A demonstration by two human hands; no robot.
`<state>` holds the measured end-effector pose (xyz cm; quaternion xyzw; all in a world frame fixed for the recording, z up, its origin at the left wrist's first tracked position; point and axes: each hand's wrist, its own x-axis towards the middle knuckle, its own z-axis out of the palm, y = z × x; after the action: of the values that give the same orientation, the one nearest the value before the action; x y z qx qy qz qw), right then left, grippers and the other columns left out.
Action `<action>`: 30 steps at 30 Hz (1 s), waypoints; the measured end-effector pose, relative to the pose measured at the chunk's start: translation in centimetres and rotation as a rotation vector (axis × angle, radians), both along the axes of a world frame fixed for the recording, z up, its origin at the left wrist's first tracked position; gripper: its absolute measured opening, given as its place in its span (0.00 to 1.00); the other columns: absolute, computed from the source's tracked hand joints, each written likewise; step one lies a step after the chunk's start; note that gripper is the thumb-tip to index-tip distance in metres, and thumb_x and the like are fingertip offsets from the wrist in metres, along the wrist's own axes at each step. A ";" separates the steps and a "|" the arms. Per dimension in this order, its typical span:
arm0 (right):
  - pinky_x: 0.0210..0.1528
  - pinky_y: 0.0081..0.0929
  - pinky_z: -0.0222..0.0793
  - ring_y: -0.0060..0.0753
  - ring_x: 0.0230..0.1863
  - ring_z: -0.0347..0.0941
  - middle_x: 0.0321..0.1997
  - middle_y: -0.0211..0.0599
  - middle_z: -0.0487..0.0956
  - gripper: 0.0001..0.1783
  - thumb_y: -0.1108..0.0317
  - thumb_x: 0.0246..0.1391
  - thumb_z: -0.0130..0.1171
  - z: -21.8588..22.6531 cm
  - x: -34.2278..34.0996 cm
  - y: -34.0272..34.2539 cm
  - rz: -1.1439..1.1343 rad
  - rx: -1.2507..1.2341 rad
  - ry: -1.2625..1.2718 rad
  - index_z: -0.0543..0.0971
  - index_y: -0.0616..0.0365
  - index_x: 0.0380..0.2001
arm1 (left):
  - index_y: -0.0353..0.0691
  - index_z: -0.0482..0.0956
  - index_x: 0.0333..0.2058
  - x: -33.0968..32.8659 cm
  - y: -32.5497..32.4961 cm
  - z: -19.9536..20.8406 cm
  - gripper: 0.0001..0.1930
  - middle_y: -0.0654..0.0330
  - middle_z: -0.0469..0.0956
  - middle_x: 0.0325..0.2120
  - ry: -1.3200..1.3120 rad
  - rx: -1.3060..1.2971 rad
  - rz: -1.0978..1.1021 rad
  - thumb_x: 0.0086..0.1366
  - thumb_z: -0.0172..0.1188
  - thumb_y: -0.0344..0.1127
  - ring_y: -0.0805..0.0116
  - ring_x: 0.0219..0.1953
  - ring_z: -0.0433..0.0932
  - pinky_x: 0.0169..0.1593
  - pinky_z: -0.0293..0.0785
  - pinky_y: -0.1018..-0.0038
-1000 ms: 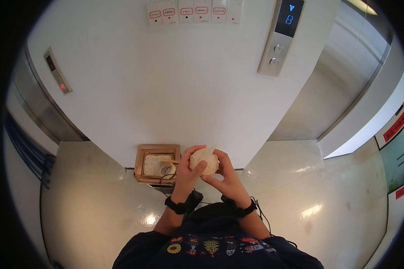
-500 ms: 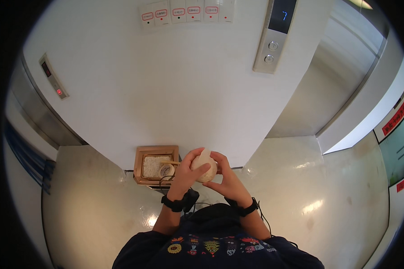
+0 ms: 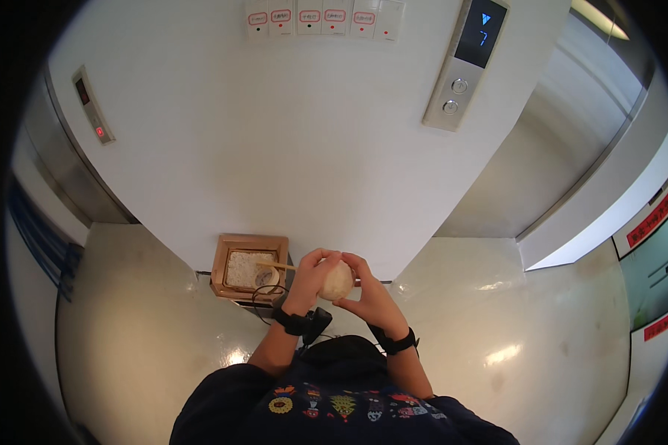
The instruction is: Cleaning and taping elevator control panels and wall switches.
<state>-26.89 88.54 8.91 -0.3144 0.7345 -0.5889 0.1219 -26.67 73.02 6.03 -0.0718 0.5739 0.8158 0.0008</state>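
Both of my hands hold a pale, cream-coloured round thing [image 3: 336,282], ball-like in outline, in front of my body. My left hand [image 3: 306,280] is closed on its left side, with fingers reaching over the top. From the right, my right hand [image 3: 372,294] curves around it, the thumb below and fingers above. A thin wooden stick [image 3: 276,265] runs from beside my left hand over the bin; whether that hand grips it cannot be seen. The underside of the round thing is hidden.
A brown-framed bin [image 3: 219,261] with a white pebbly tray [image 3: 243,268] stands against the wall at the left. On it rests a pale tape roll [image 3: 266,278]. Dark cables [image 3: 254,299] hang beside it. A lift panel [image 3: 456,85] is on the wall; lift doors [image 3: 549,141] are at the right.
The whitish strip at the top of the round thing no longer shows, and my left thumb has shifted off its front. The view has moved slightly. An arrow has lit on the lift display.
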 end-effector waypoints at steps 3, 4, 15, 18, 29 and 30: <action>0.55 0.32 0.60 0.44 0.57 0.61 0.53 0.46 0.66 0.41 0.76 0.37 0.62 -0.1 -0.3 0.7 -0.008 0.023 0.010 0.55 0.58 0.56 | 0.37 0.72 0.37 -0.3 0.3 -0.4 0.12 0.61 0.75 0.30 -0.053 0.126 -0.077 0.62 0.51 0.40 0.73 0.32 0.75 0.36 0.73 0.78; 0.56 0.32 0.59 0.45 0.56 0.62 0.53 0.47 0.66 0.41 0.76 0.36 0.62 -0.2 -0.4 0.9 0.014 0.028 0.050 0.56 0.58 0.56 | 0.37 0.71 0.38 -0.4 0.4 -0.5 0.12 0.60 0.75 0.32 -0.056 0.211 -0.119 0.63 0.50 0.39 0.72 0.34 0.75 0.37 0.73 0.77; 0.59 0.33 0.54 0.49 0.59 0.58 0.58 0.50 0.62 0.44 0.77 0.38 0.59 -1.7 -1.7 1.3 0.033 0.010 0.206 0.51 0.61 0.59 | 0.35 0.73 0.37 -1.1 1.4 -2.5 0.13 0.60 0.75 0.31 0.030 0.121 0.023 0.65 0.45 0.38 0.71 0.33 0.75 0.37 0.73 0.76; 0.63 0.33 0.49 0.43 0.64 0.51 0.62 0.47 0.55 0.44 0.75 0.40 0.61 -1.8 -1.6 1.0 0.064 -0.046 0.161 0.50 0.61 0.60 | 0.33 0.73 0.37 -1.2 1.2 -2.7 0.15 0.59 0.76 0.31 0.096 0.114 0.066 0.65 0.44 0.40 0.70 0.33 0.76 0.37 0.73 0.75; 0.55 0.32 0.61 0.41 0.58 0.60 0.59 0.49 0.60 0.40 0.62 0.47 0.61 -2.8 -2.6 -0.5 0.040 0.025 -0.042 0.53 0.59 0.60 | 0.34 0.75 0.30 -1.0 -0.7 -3.4 0.07 0.61 0.75 0.26 -0.009 0.097 0.074 0.58 0.53 0.33 0.73 0.30 0.73 0.35 0.70 0.79; 0.55 0.32 0.61 0.41 0.58 0.60 0.59 0.49 0.60 0.40 0.62 0.47 0.61 -2.9 -2.6 -0.8 0.054 0.024 -0.038 0.53 0.59 0.60 | 0.34 0.75 0.31 -1.0 -0.8 -3.3 0.07 0.61 0.75 0.27 0.001 0.059 0.103 0.59 0.53 0.33 0.73 0.30 0.73 0.35 0.70 0.79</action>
<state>-29.48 87.72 5.97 -0.3213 0.7304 -0.5823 0.1555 -27.68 72.19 2.69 -0.1005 0.5454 0.8312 -0.0393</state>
